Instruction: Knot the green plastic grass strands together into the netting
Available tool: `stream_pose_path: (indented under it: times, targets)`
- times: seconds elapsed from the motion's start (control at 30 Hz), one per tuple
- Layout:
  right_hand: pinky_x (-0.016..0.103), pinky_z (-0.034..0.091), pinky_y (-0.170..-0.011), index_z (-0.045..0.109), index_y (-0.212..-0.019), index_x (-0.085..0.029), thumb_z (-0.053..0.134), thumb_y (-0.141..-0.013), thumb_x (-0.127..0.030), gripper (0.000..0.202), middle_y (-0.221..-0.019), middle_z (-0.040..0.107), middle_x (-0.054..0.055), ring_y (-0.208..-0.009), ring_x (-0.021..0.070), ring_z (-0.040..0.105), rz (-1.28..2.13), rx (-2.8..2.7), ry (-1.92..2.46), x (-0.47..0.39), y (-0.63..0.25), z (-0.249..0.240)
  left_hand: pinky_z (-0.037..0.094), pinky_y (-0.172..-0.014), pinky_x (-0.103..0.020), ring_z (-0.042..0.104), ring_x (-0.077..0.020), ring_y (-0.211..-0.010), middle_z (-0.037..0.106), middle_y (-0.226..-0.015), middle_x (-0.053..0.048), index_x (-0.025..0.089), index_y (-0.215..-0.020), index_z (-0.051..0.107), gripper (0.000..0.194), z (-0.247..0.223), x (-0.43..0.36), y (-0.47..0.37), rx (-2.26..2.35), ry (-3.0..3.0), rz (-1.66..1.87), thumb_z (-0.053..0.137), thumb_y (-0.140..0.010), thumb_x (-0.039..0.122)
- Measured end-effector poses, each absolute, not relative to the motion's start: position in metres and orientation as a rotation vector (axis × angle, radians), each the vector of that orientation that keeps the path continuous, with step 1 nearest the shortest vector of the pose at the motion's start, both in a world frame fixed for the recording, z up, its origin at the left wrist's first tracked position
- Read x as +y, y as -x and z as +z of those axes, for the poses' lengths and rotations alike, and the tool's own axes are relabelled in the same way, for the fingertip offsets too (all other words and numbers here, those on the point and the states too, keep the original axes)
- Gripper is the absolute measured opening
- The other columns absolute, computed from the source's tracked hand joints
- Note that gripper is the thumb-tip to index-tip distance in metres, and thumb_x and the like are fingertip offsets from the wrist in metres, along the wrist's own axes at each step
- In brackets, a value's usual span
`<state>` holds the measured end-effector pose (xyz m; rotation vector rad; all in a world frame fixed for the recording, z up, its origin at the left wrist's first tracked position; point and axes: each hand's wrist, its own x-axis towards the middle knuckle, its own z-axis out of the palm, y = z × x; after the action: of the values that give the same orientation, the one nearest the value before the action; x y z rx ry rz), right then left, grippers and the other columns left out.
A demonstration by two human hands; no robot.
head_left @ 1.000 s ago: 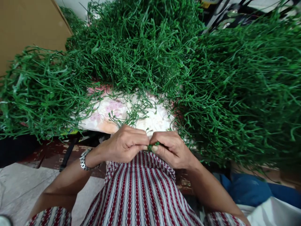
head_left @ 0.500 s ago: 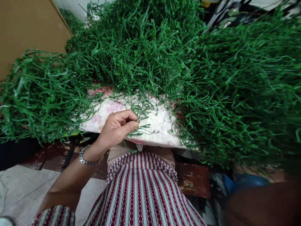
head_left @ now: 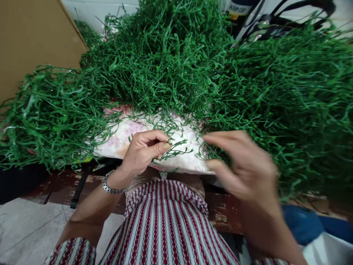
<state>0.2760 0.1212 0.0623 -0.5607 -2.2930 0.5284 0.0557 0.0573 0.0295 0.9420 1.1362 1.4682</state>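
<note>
Near the front edge of a pale floral cloth (head_left: 129, 129), my left hand (head_left: 150, 147) pinches a few thin green stems (head_left: 179, 149) between thumb and fingertips; their tips point right. To the right, my right hand (head_left: 239, 162) is blurred, its thumb and fingers apart with nothing between them, over the cloth's right end and beside the right heap of green stems (head_left: 298, 95). Other heaps of green stems lie at the back (head_left: 171, 55) and on the left (head_left: 52, 114).
A brown board (head_left: 33, 44) stands at the back left. A dark cylinder with a label (head_left: 238, 11) and a bag with black straps (head_left: 275, 24) are behind the heaps. Blue material (head_left: 300, 222) lies at the lower right.
My right hand has come up from the lower right corner to beside the cloth, with its fingers apart. My left hand has shifted slightly right, still pinching stems.
</note>
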Motion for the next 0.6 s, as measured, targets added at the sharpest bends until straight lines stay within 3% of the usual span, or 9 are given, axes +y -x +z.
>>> stream_pose_path:
  times: [0.13,0.37,0.53,0.6]
  targets:
    - [0.038,0.048,-0.084,0.047,-0.123,-0.018,0.057,-0.082,-0.028,0.043,-0.111,0.058,0.009,-0.100,0.0194,0.054,0.836,-2.176,0.373,0.118,-0.207,0.031,0.038,-0.046,-0.018,0.047,-0.0066,-0.049,0.054,-0.056,0.002,0.018,-0.068,0.067,0.003,0.023,0.053,-0.067,1.152,-1.049,1.553,0.068,-0.070,0.019]
    - [0.029,0.048,-0.071,0.050,-0.117,-0.016,0.054,-0.084,-0.025,0.034,-0.103,0.061,0.008,-0.086,0.0147,0.056,0.998,-2.103,0.461,0.108,-0.203,0.006,0.043,-0.062,-0.021,0.054,-0.0096,-0.066,0.061,-0.066,0.001,0.019,-0.072,0.068,0.007,0.015,0.048,-0.071,1.294,-1.269,1.698,0.065,-0.072,0.013]
    - [0.022,0.043,-0.061,0.057,-0.087,-0.016,0.053,-0.085,-0.024,0.009,-0.074,0.058,0.001,-0.066,0.0100,0.053,0.859,-2.108,0.595,0.104,-0.203,0.006,0.038,-0.050,-0.019,0.050,-0.0078,-0.059,0.055,-0.066,0.002,0.018,-0.068,0.063,0.005,0.006,0.051,-0.079,1.248,-1.089,1.866,0.066,-0.072,0.017]
    - [0.021,0.040,-0.058,0.055,-0.076,-0.015,0.049,-0.087,-0.023,0.015,-0.067,0.056,0.001,-0.062,0.0090,0.051,0.831,-2.144,0.592,0.100,-0.200,0.002,0.038,-0.048,-0.019,0.049,-0.0072,-0.056,0.055,-0.066,0.002,0.017,-0.067,0.060,0.007,0.007,0.053,-0.081,1.200,-0.990,1.876,0.066,-0.072,0.017]
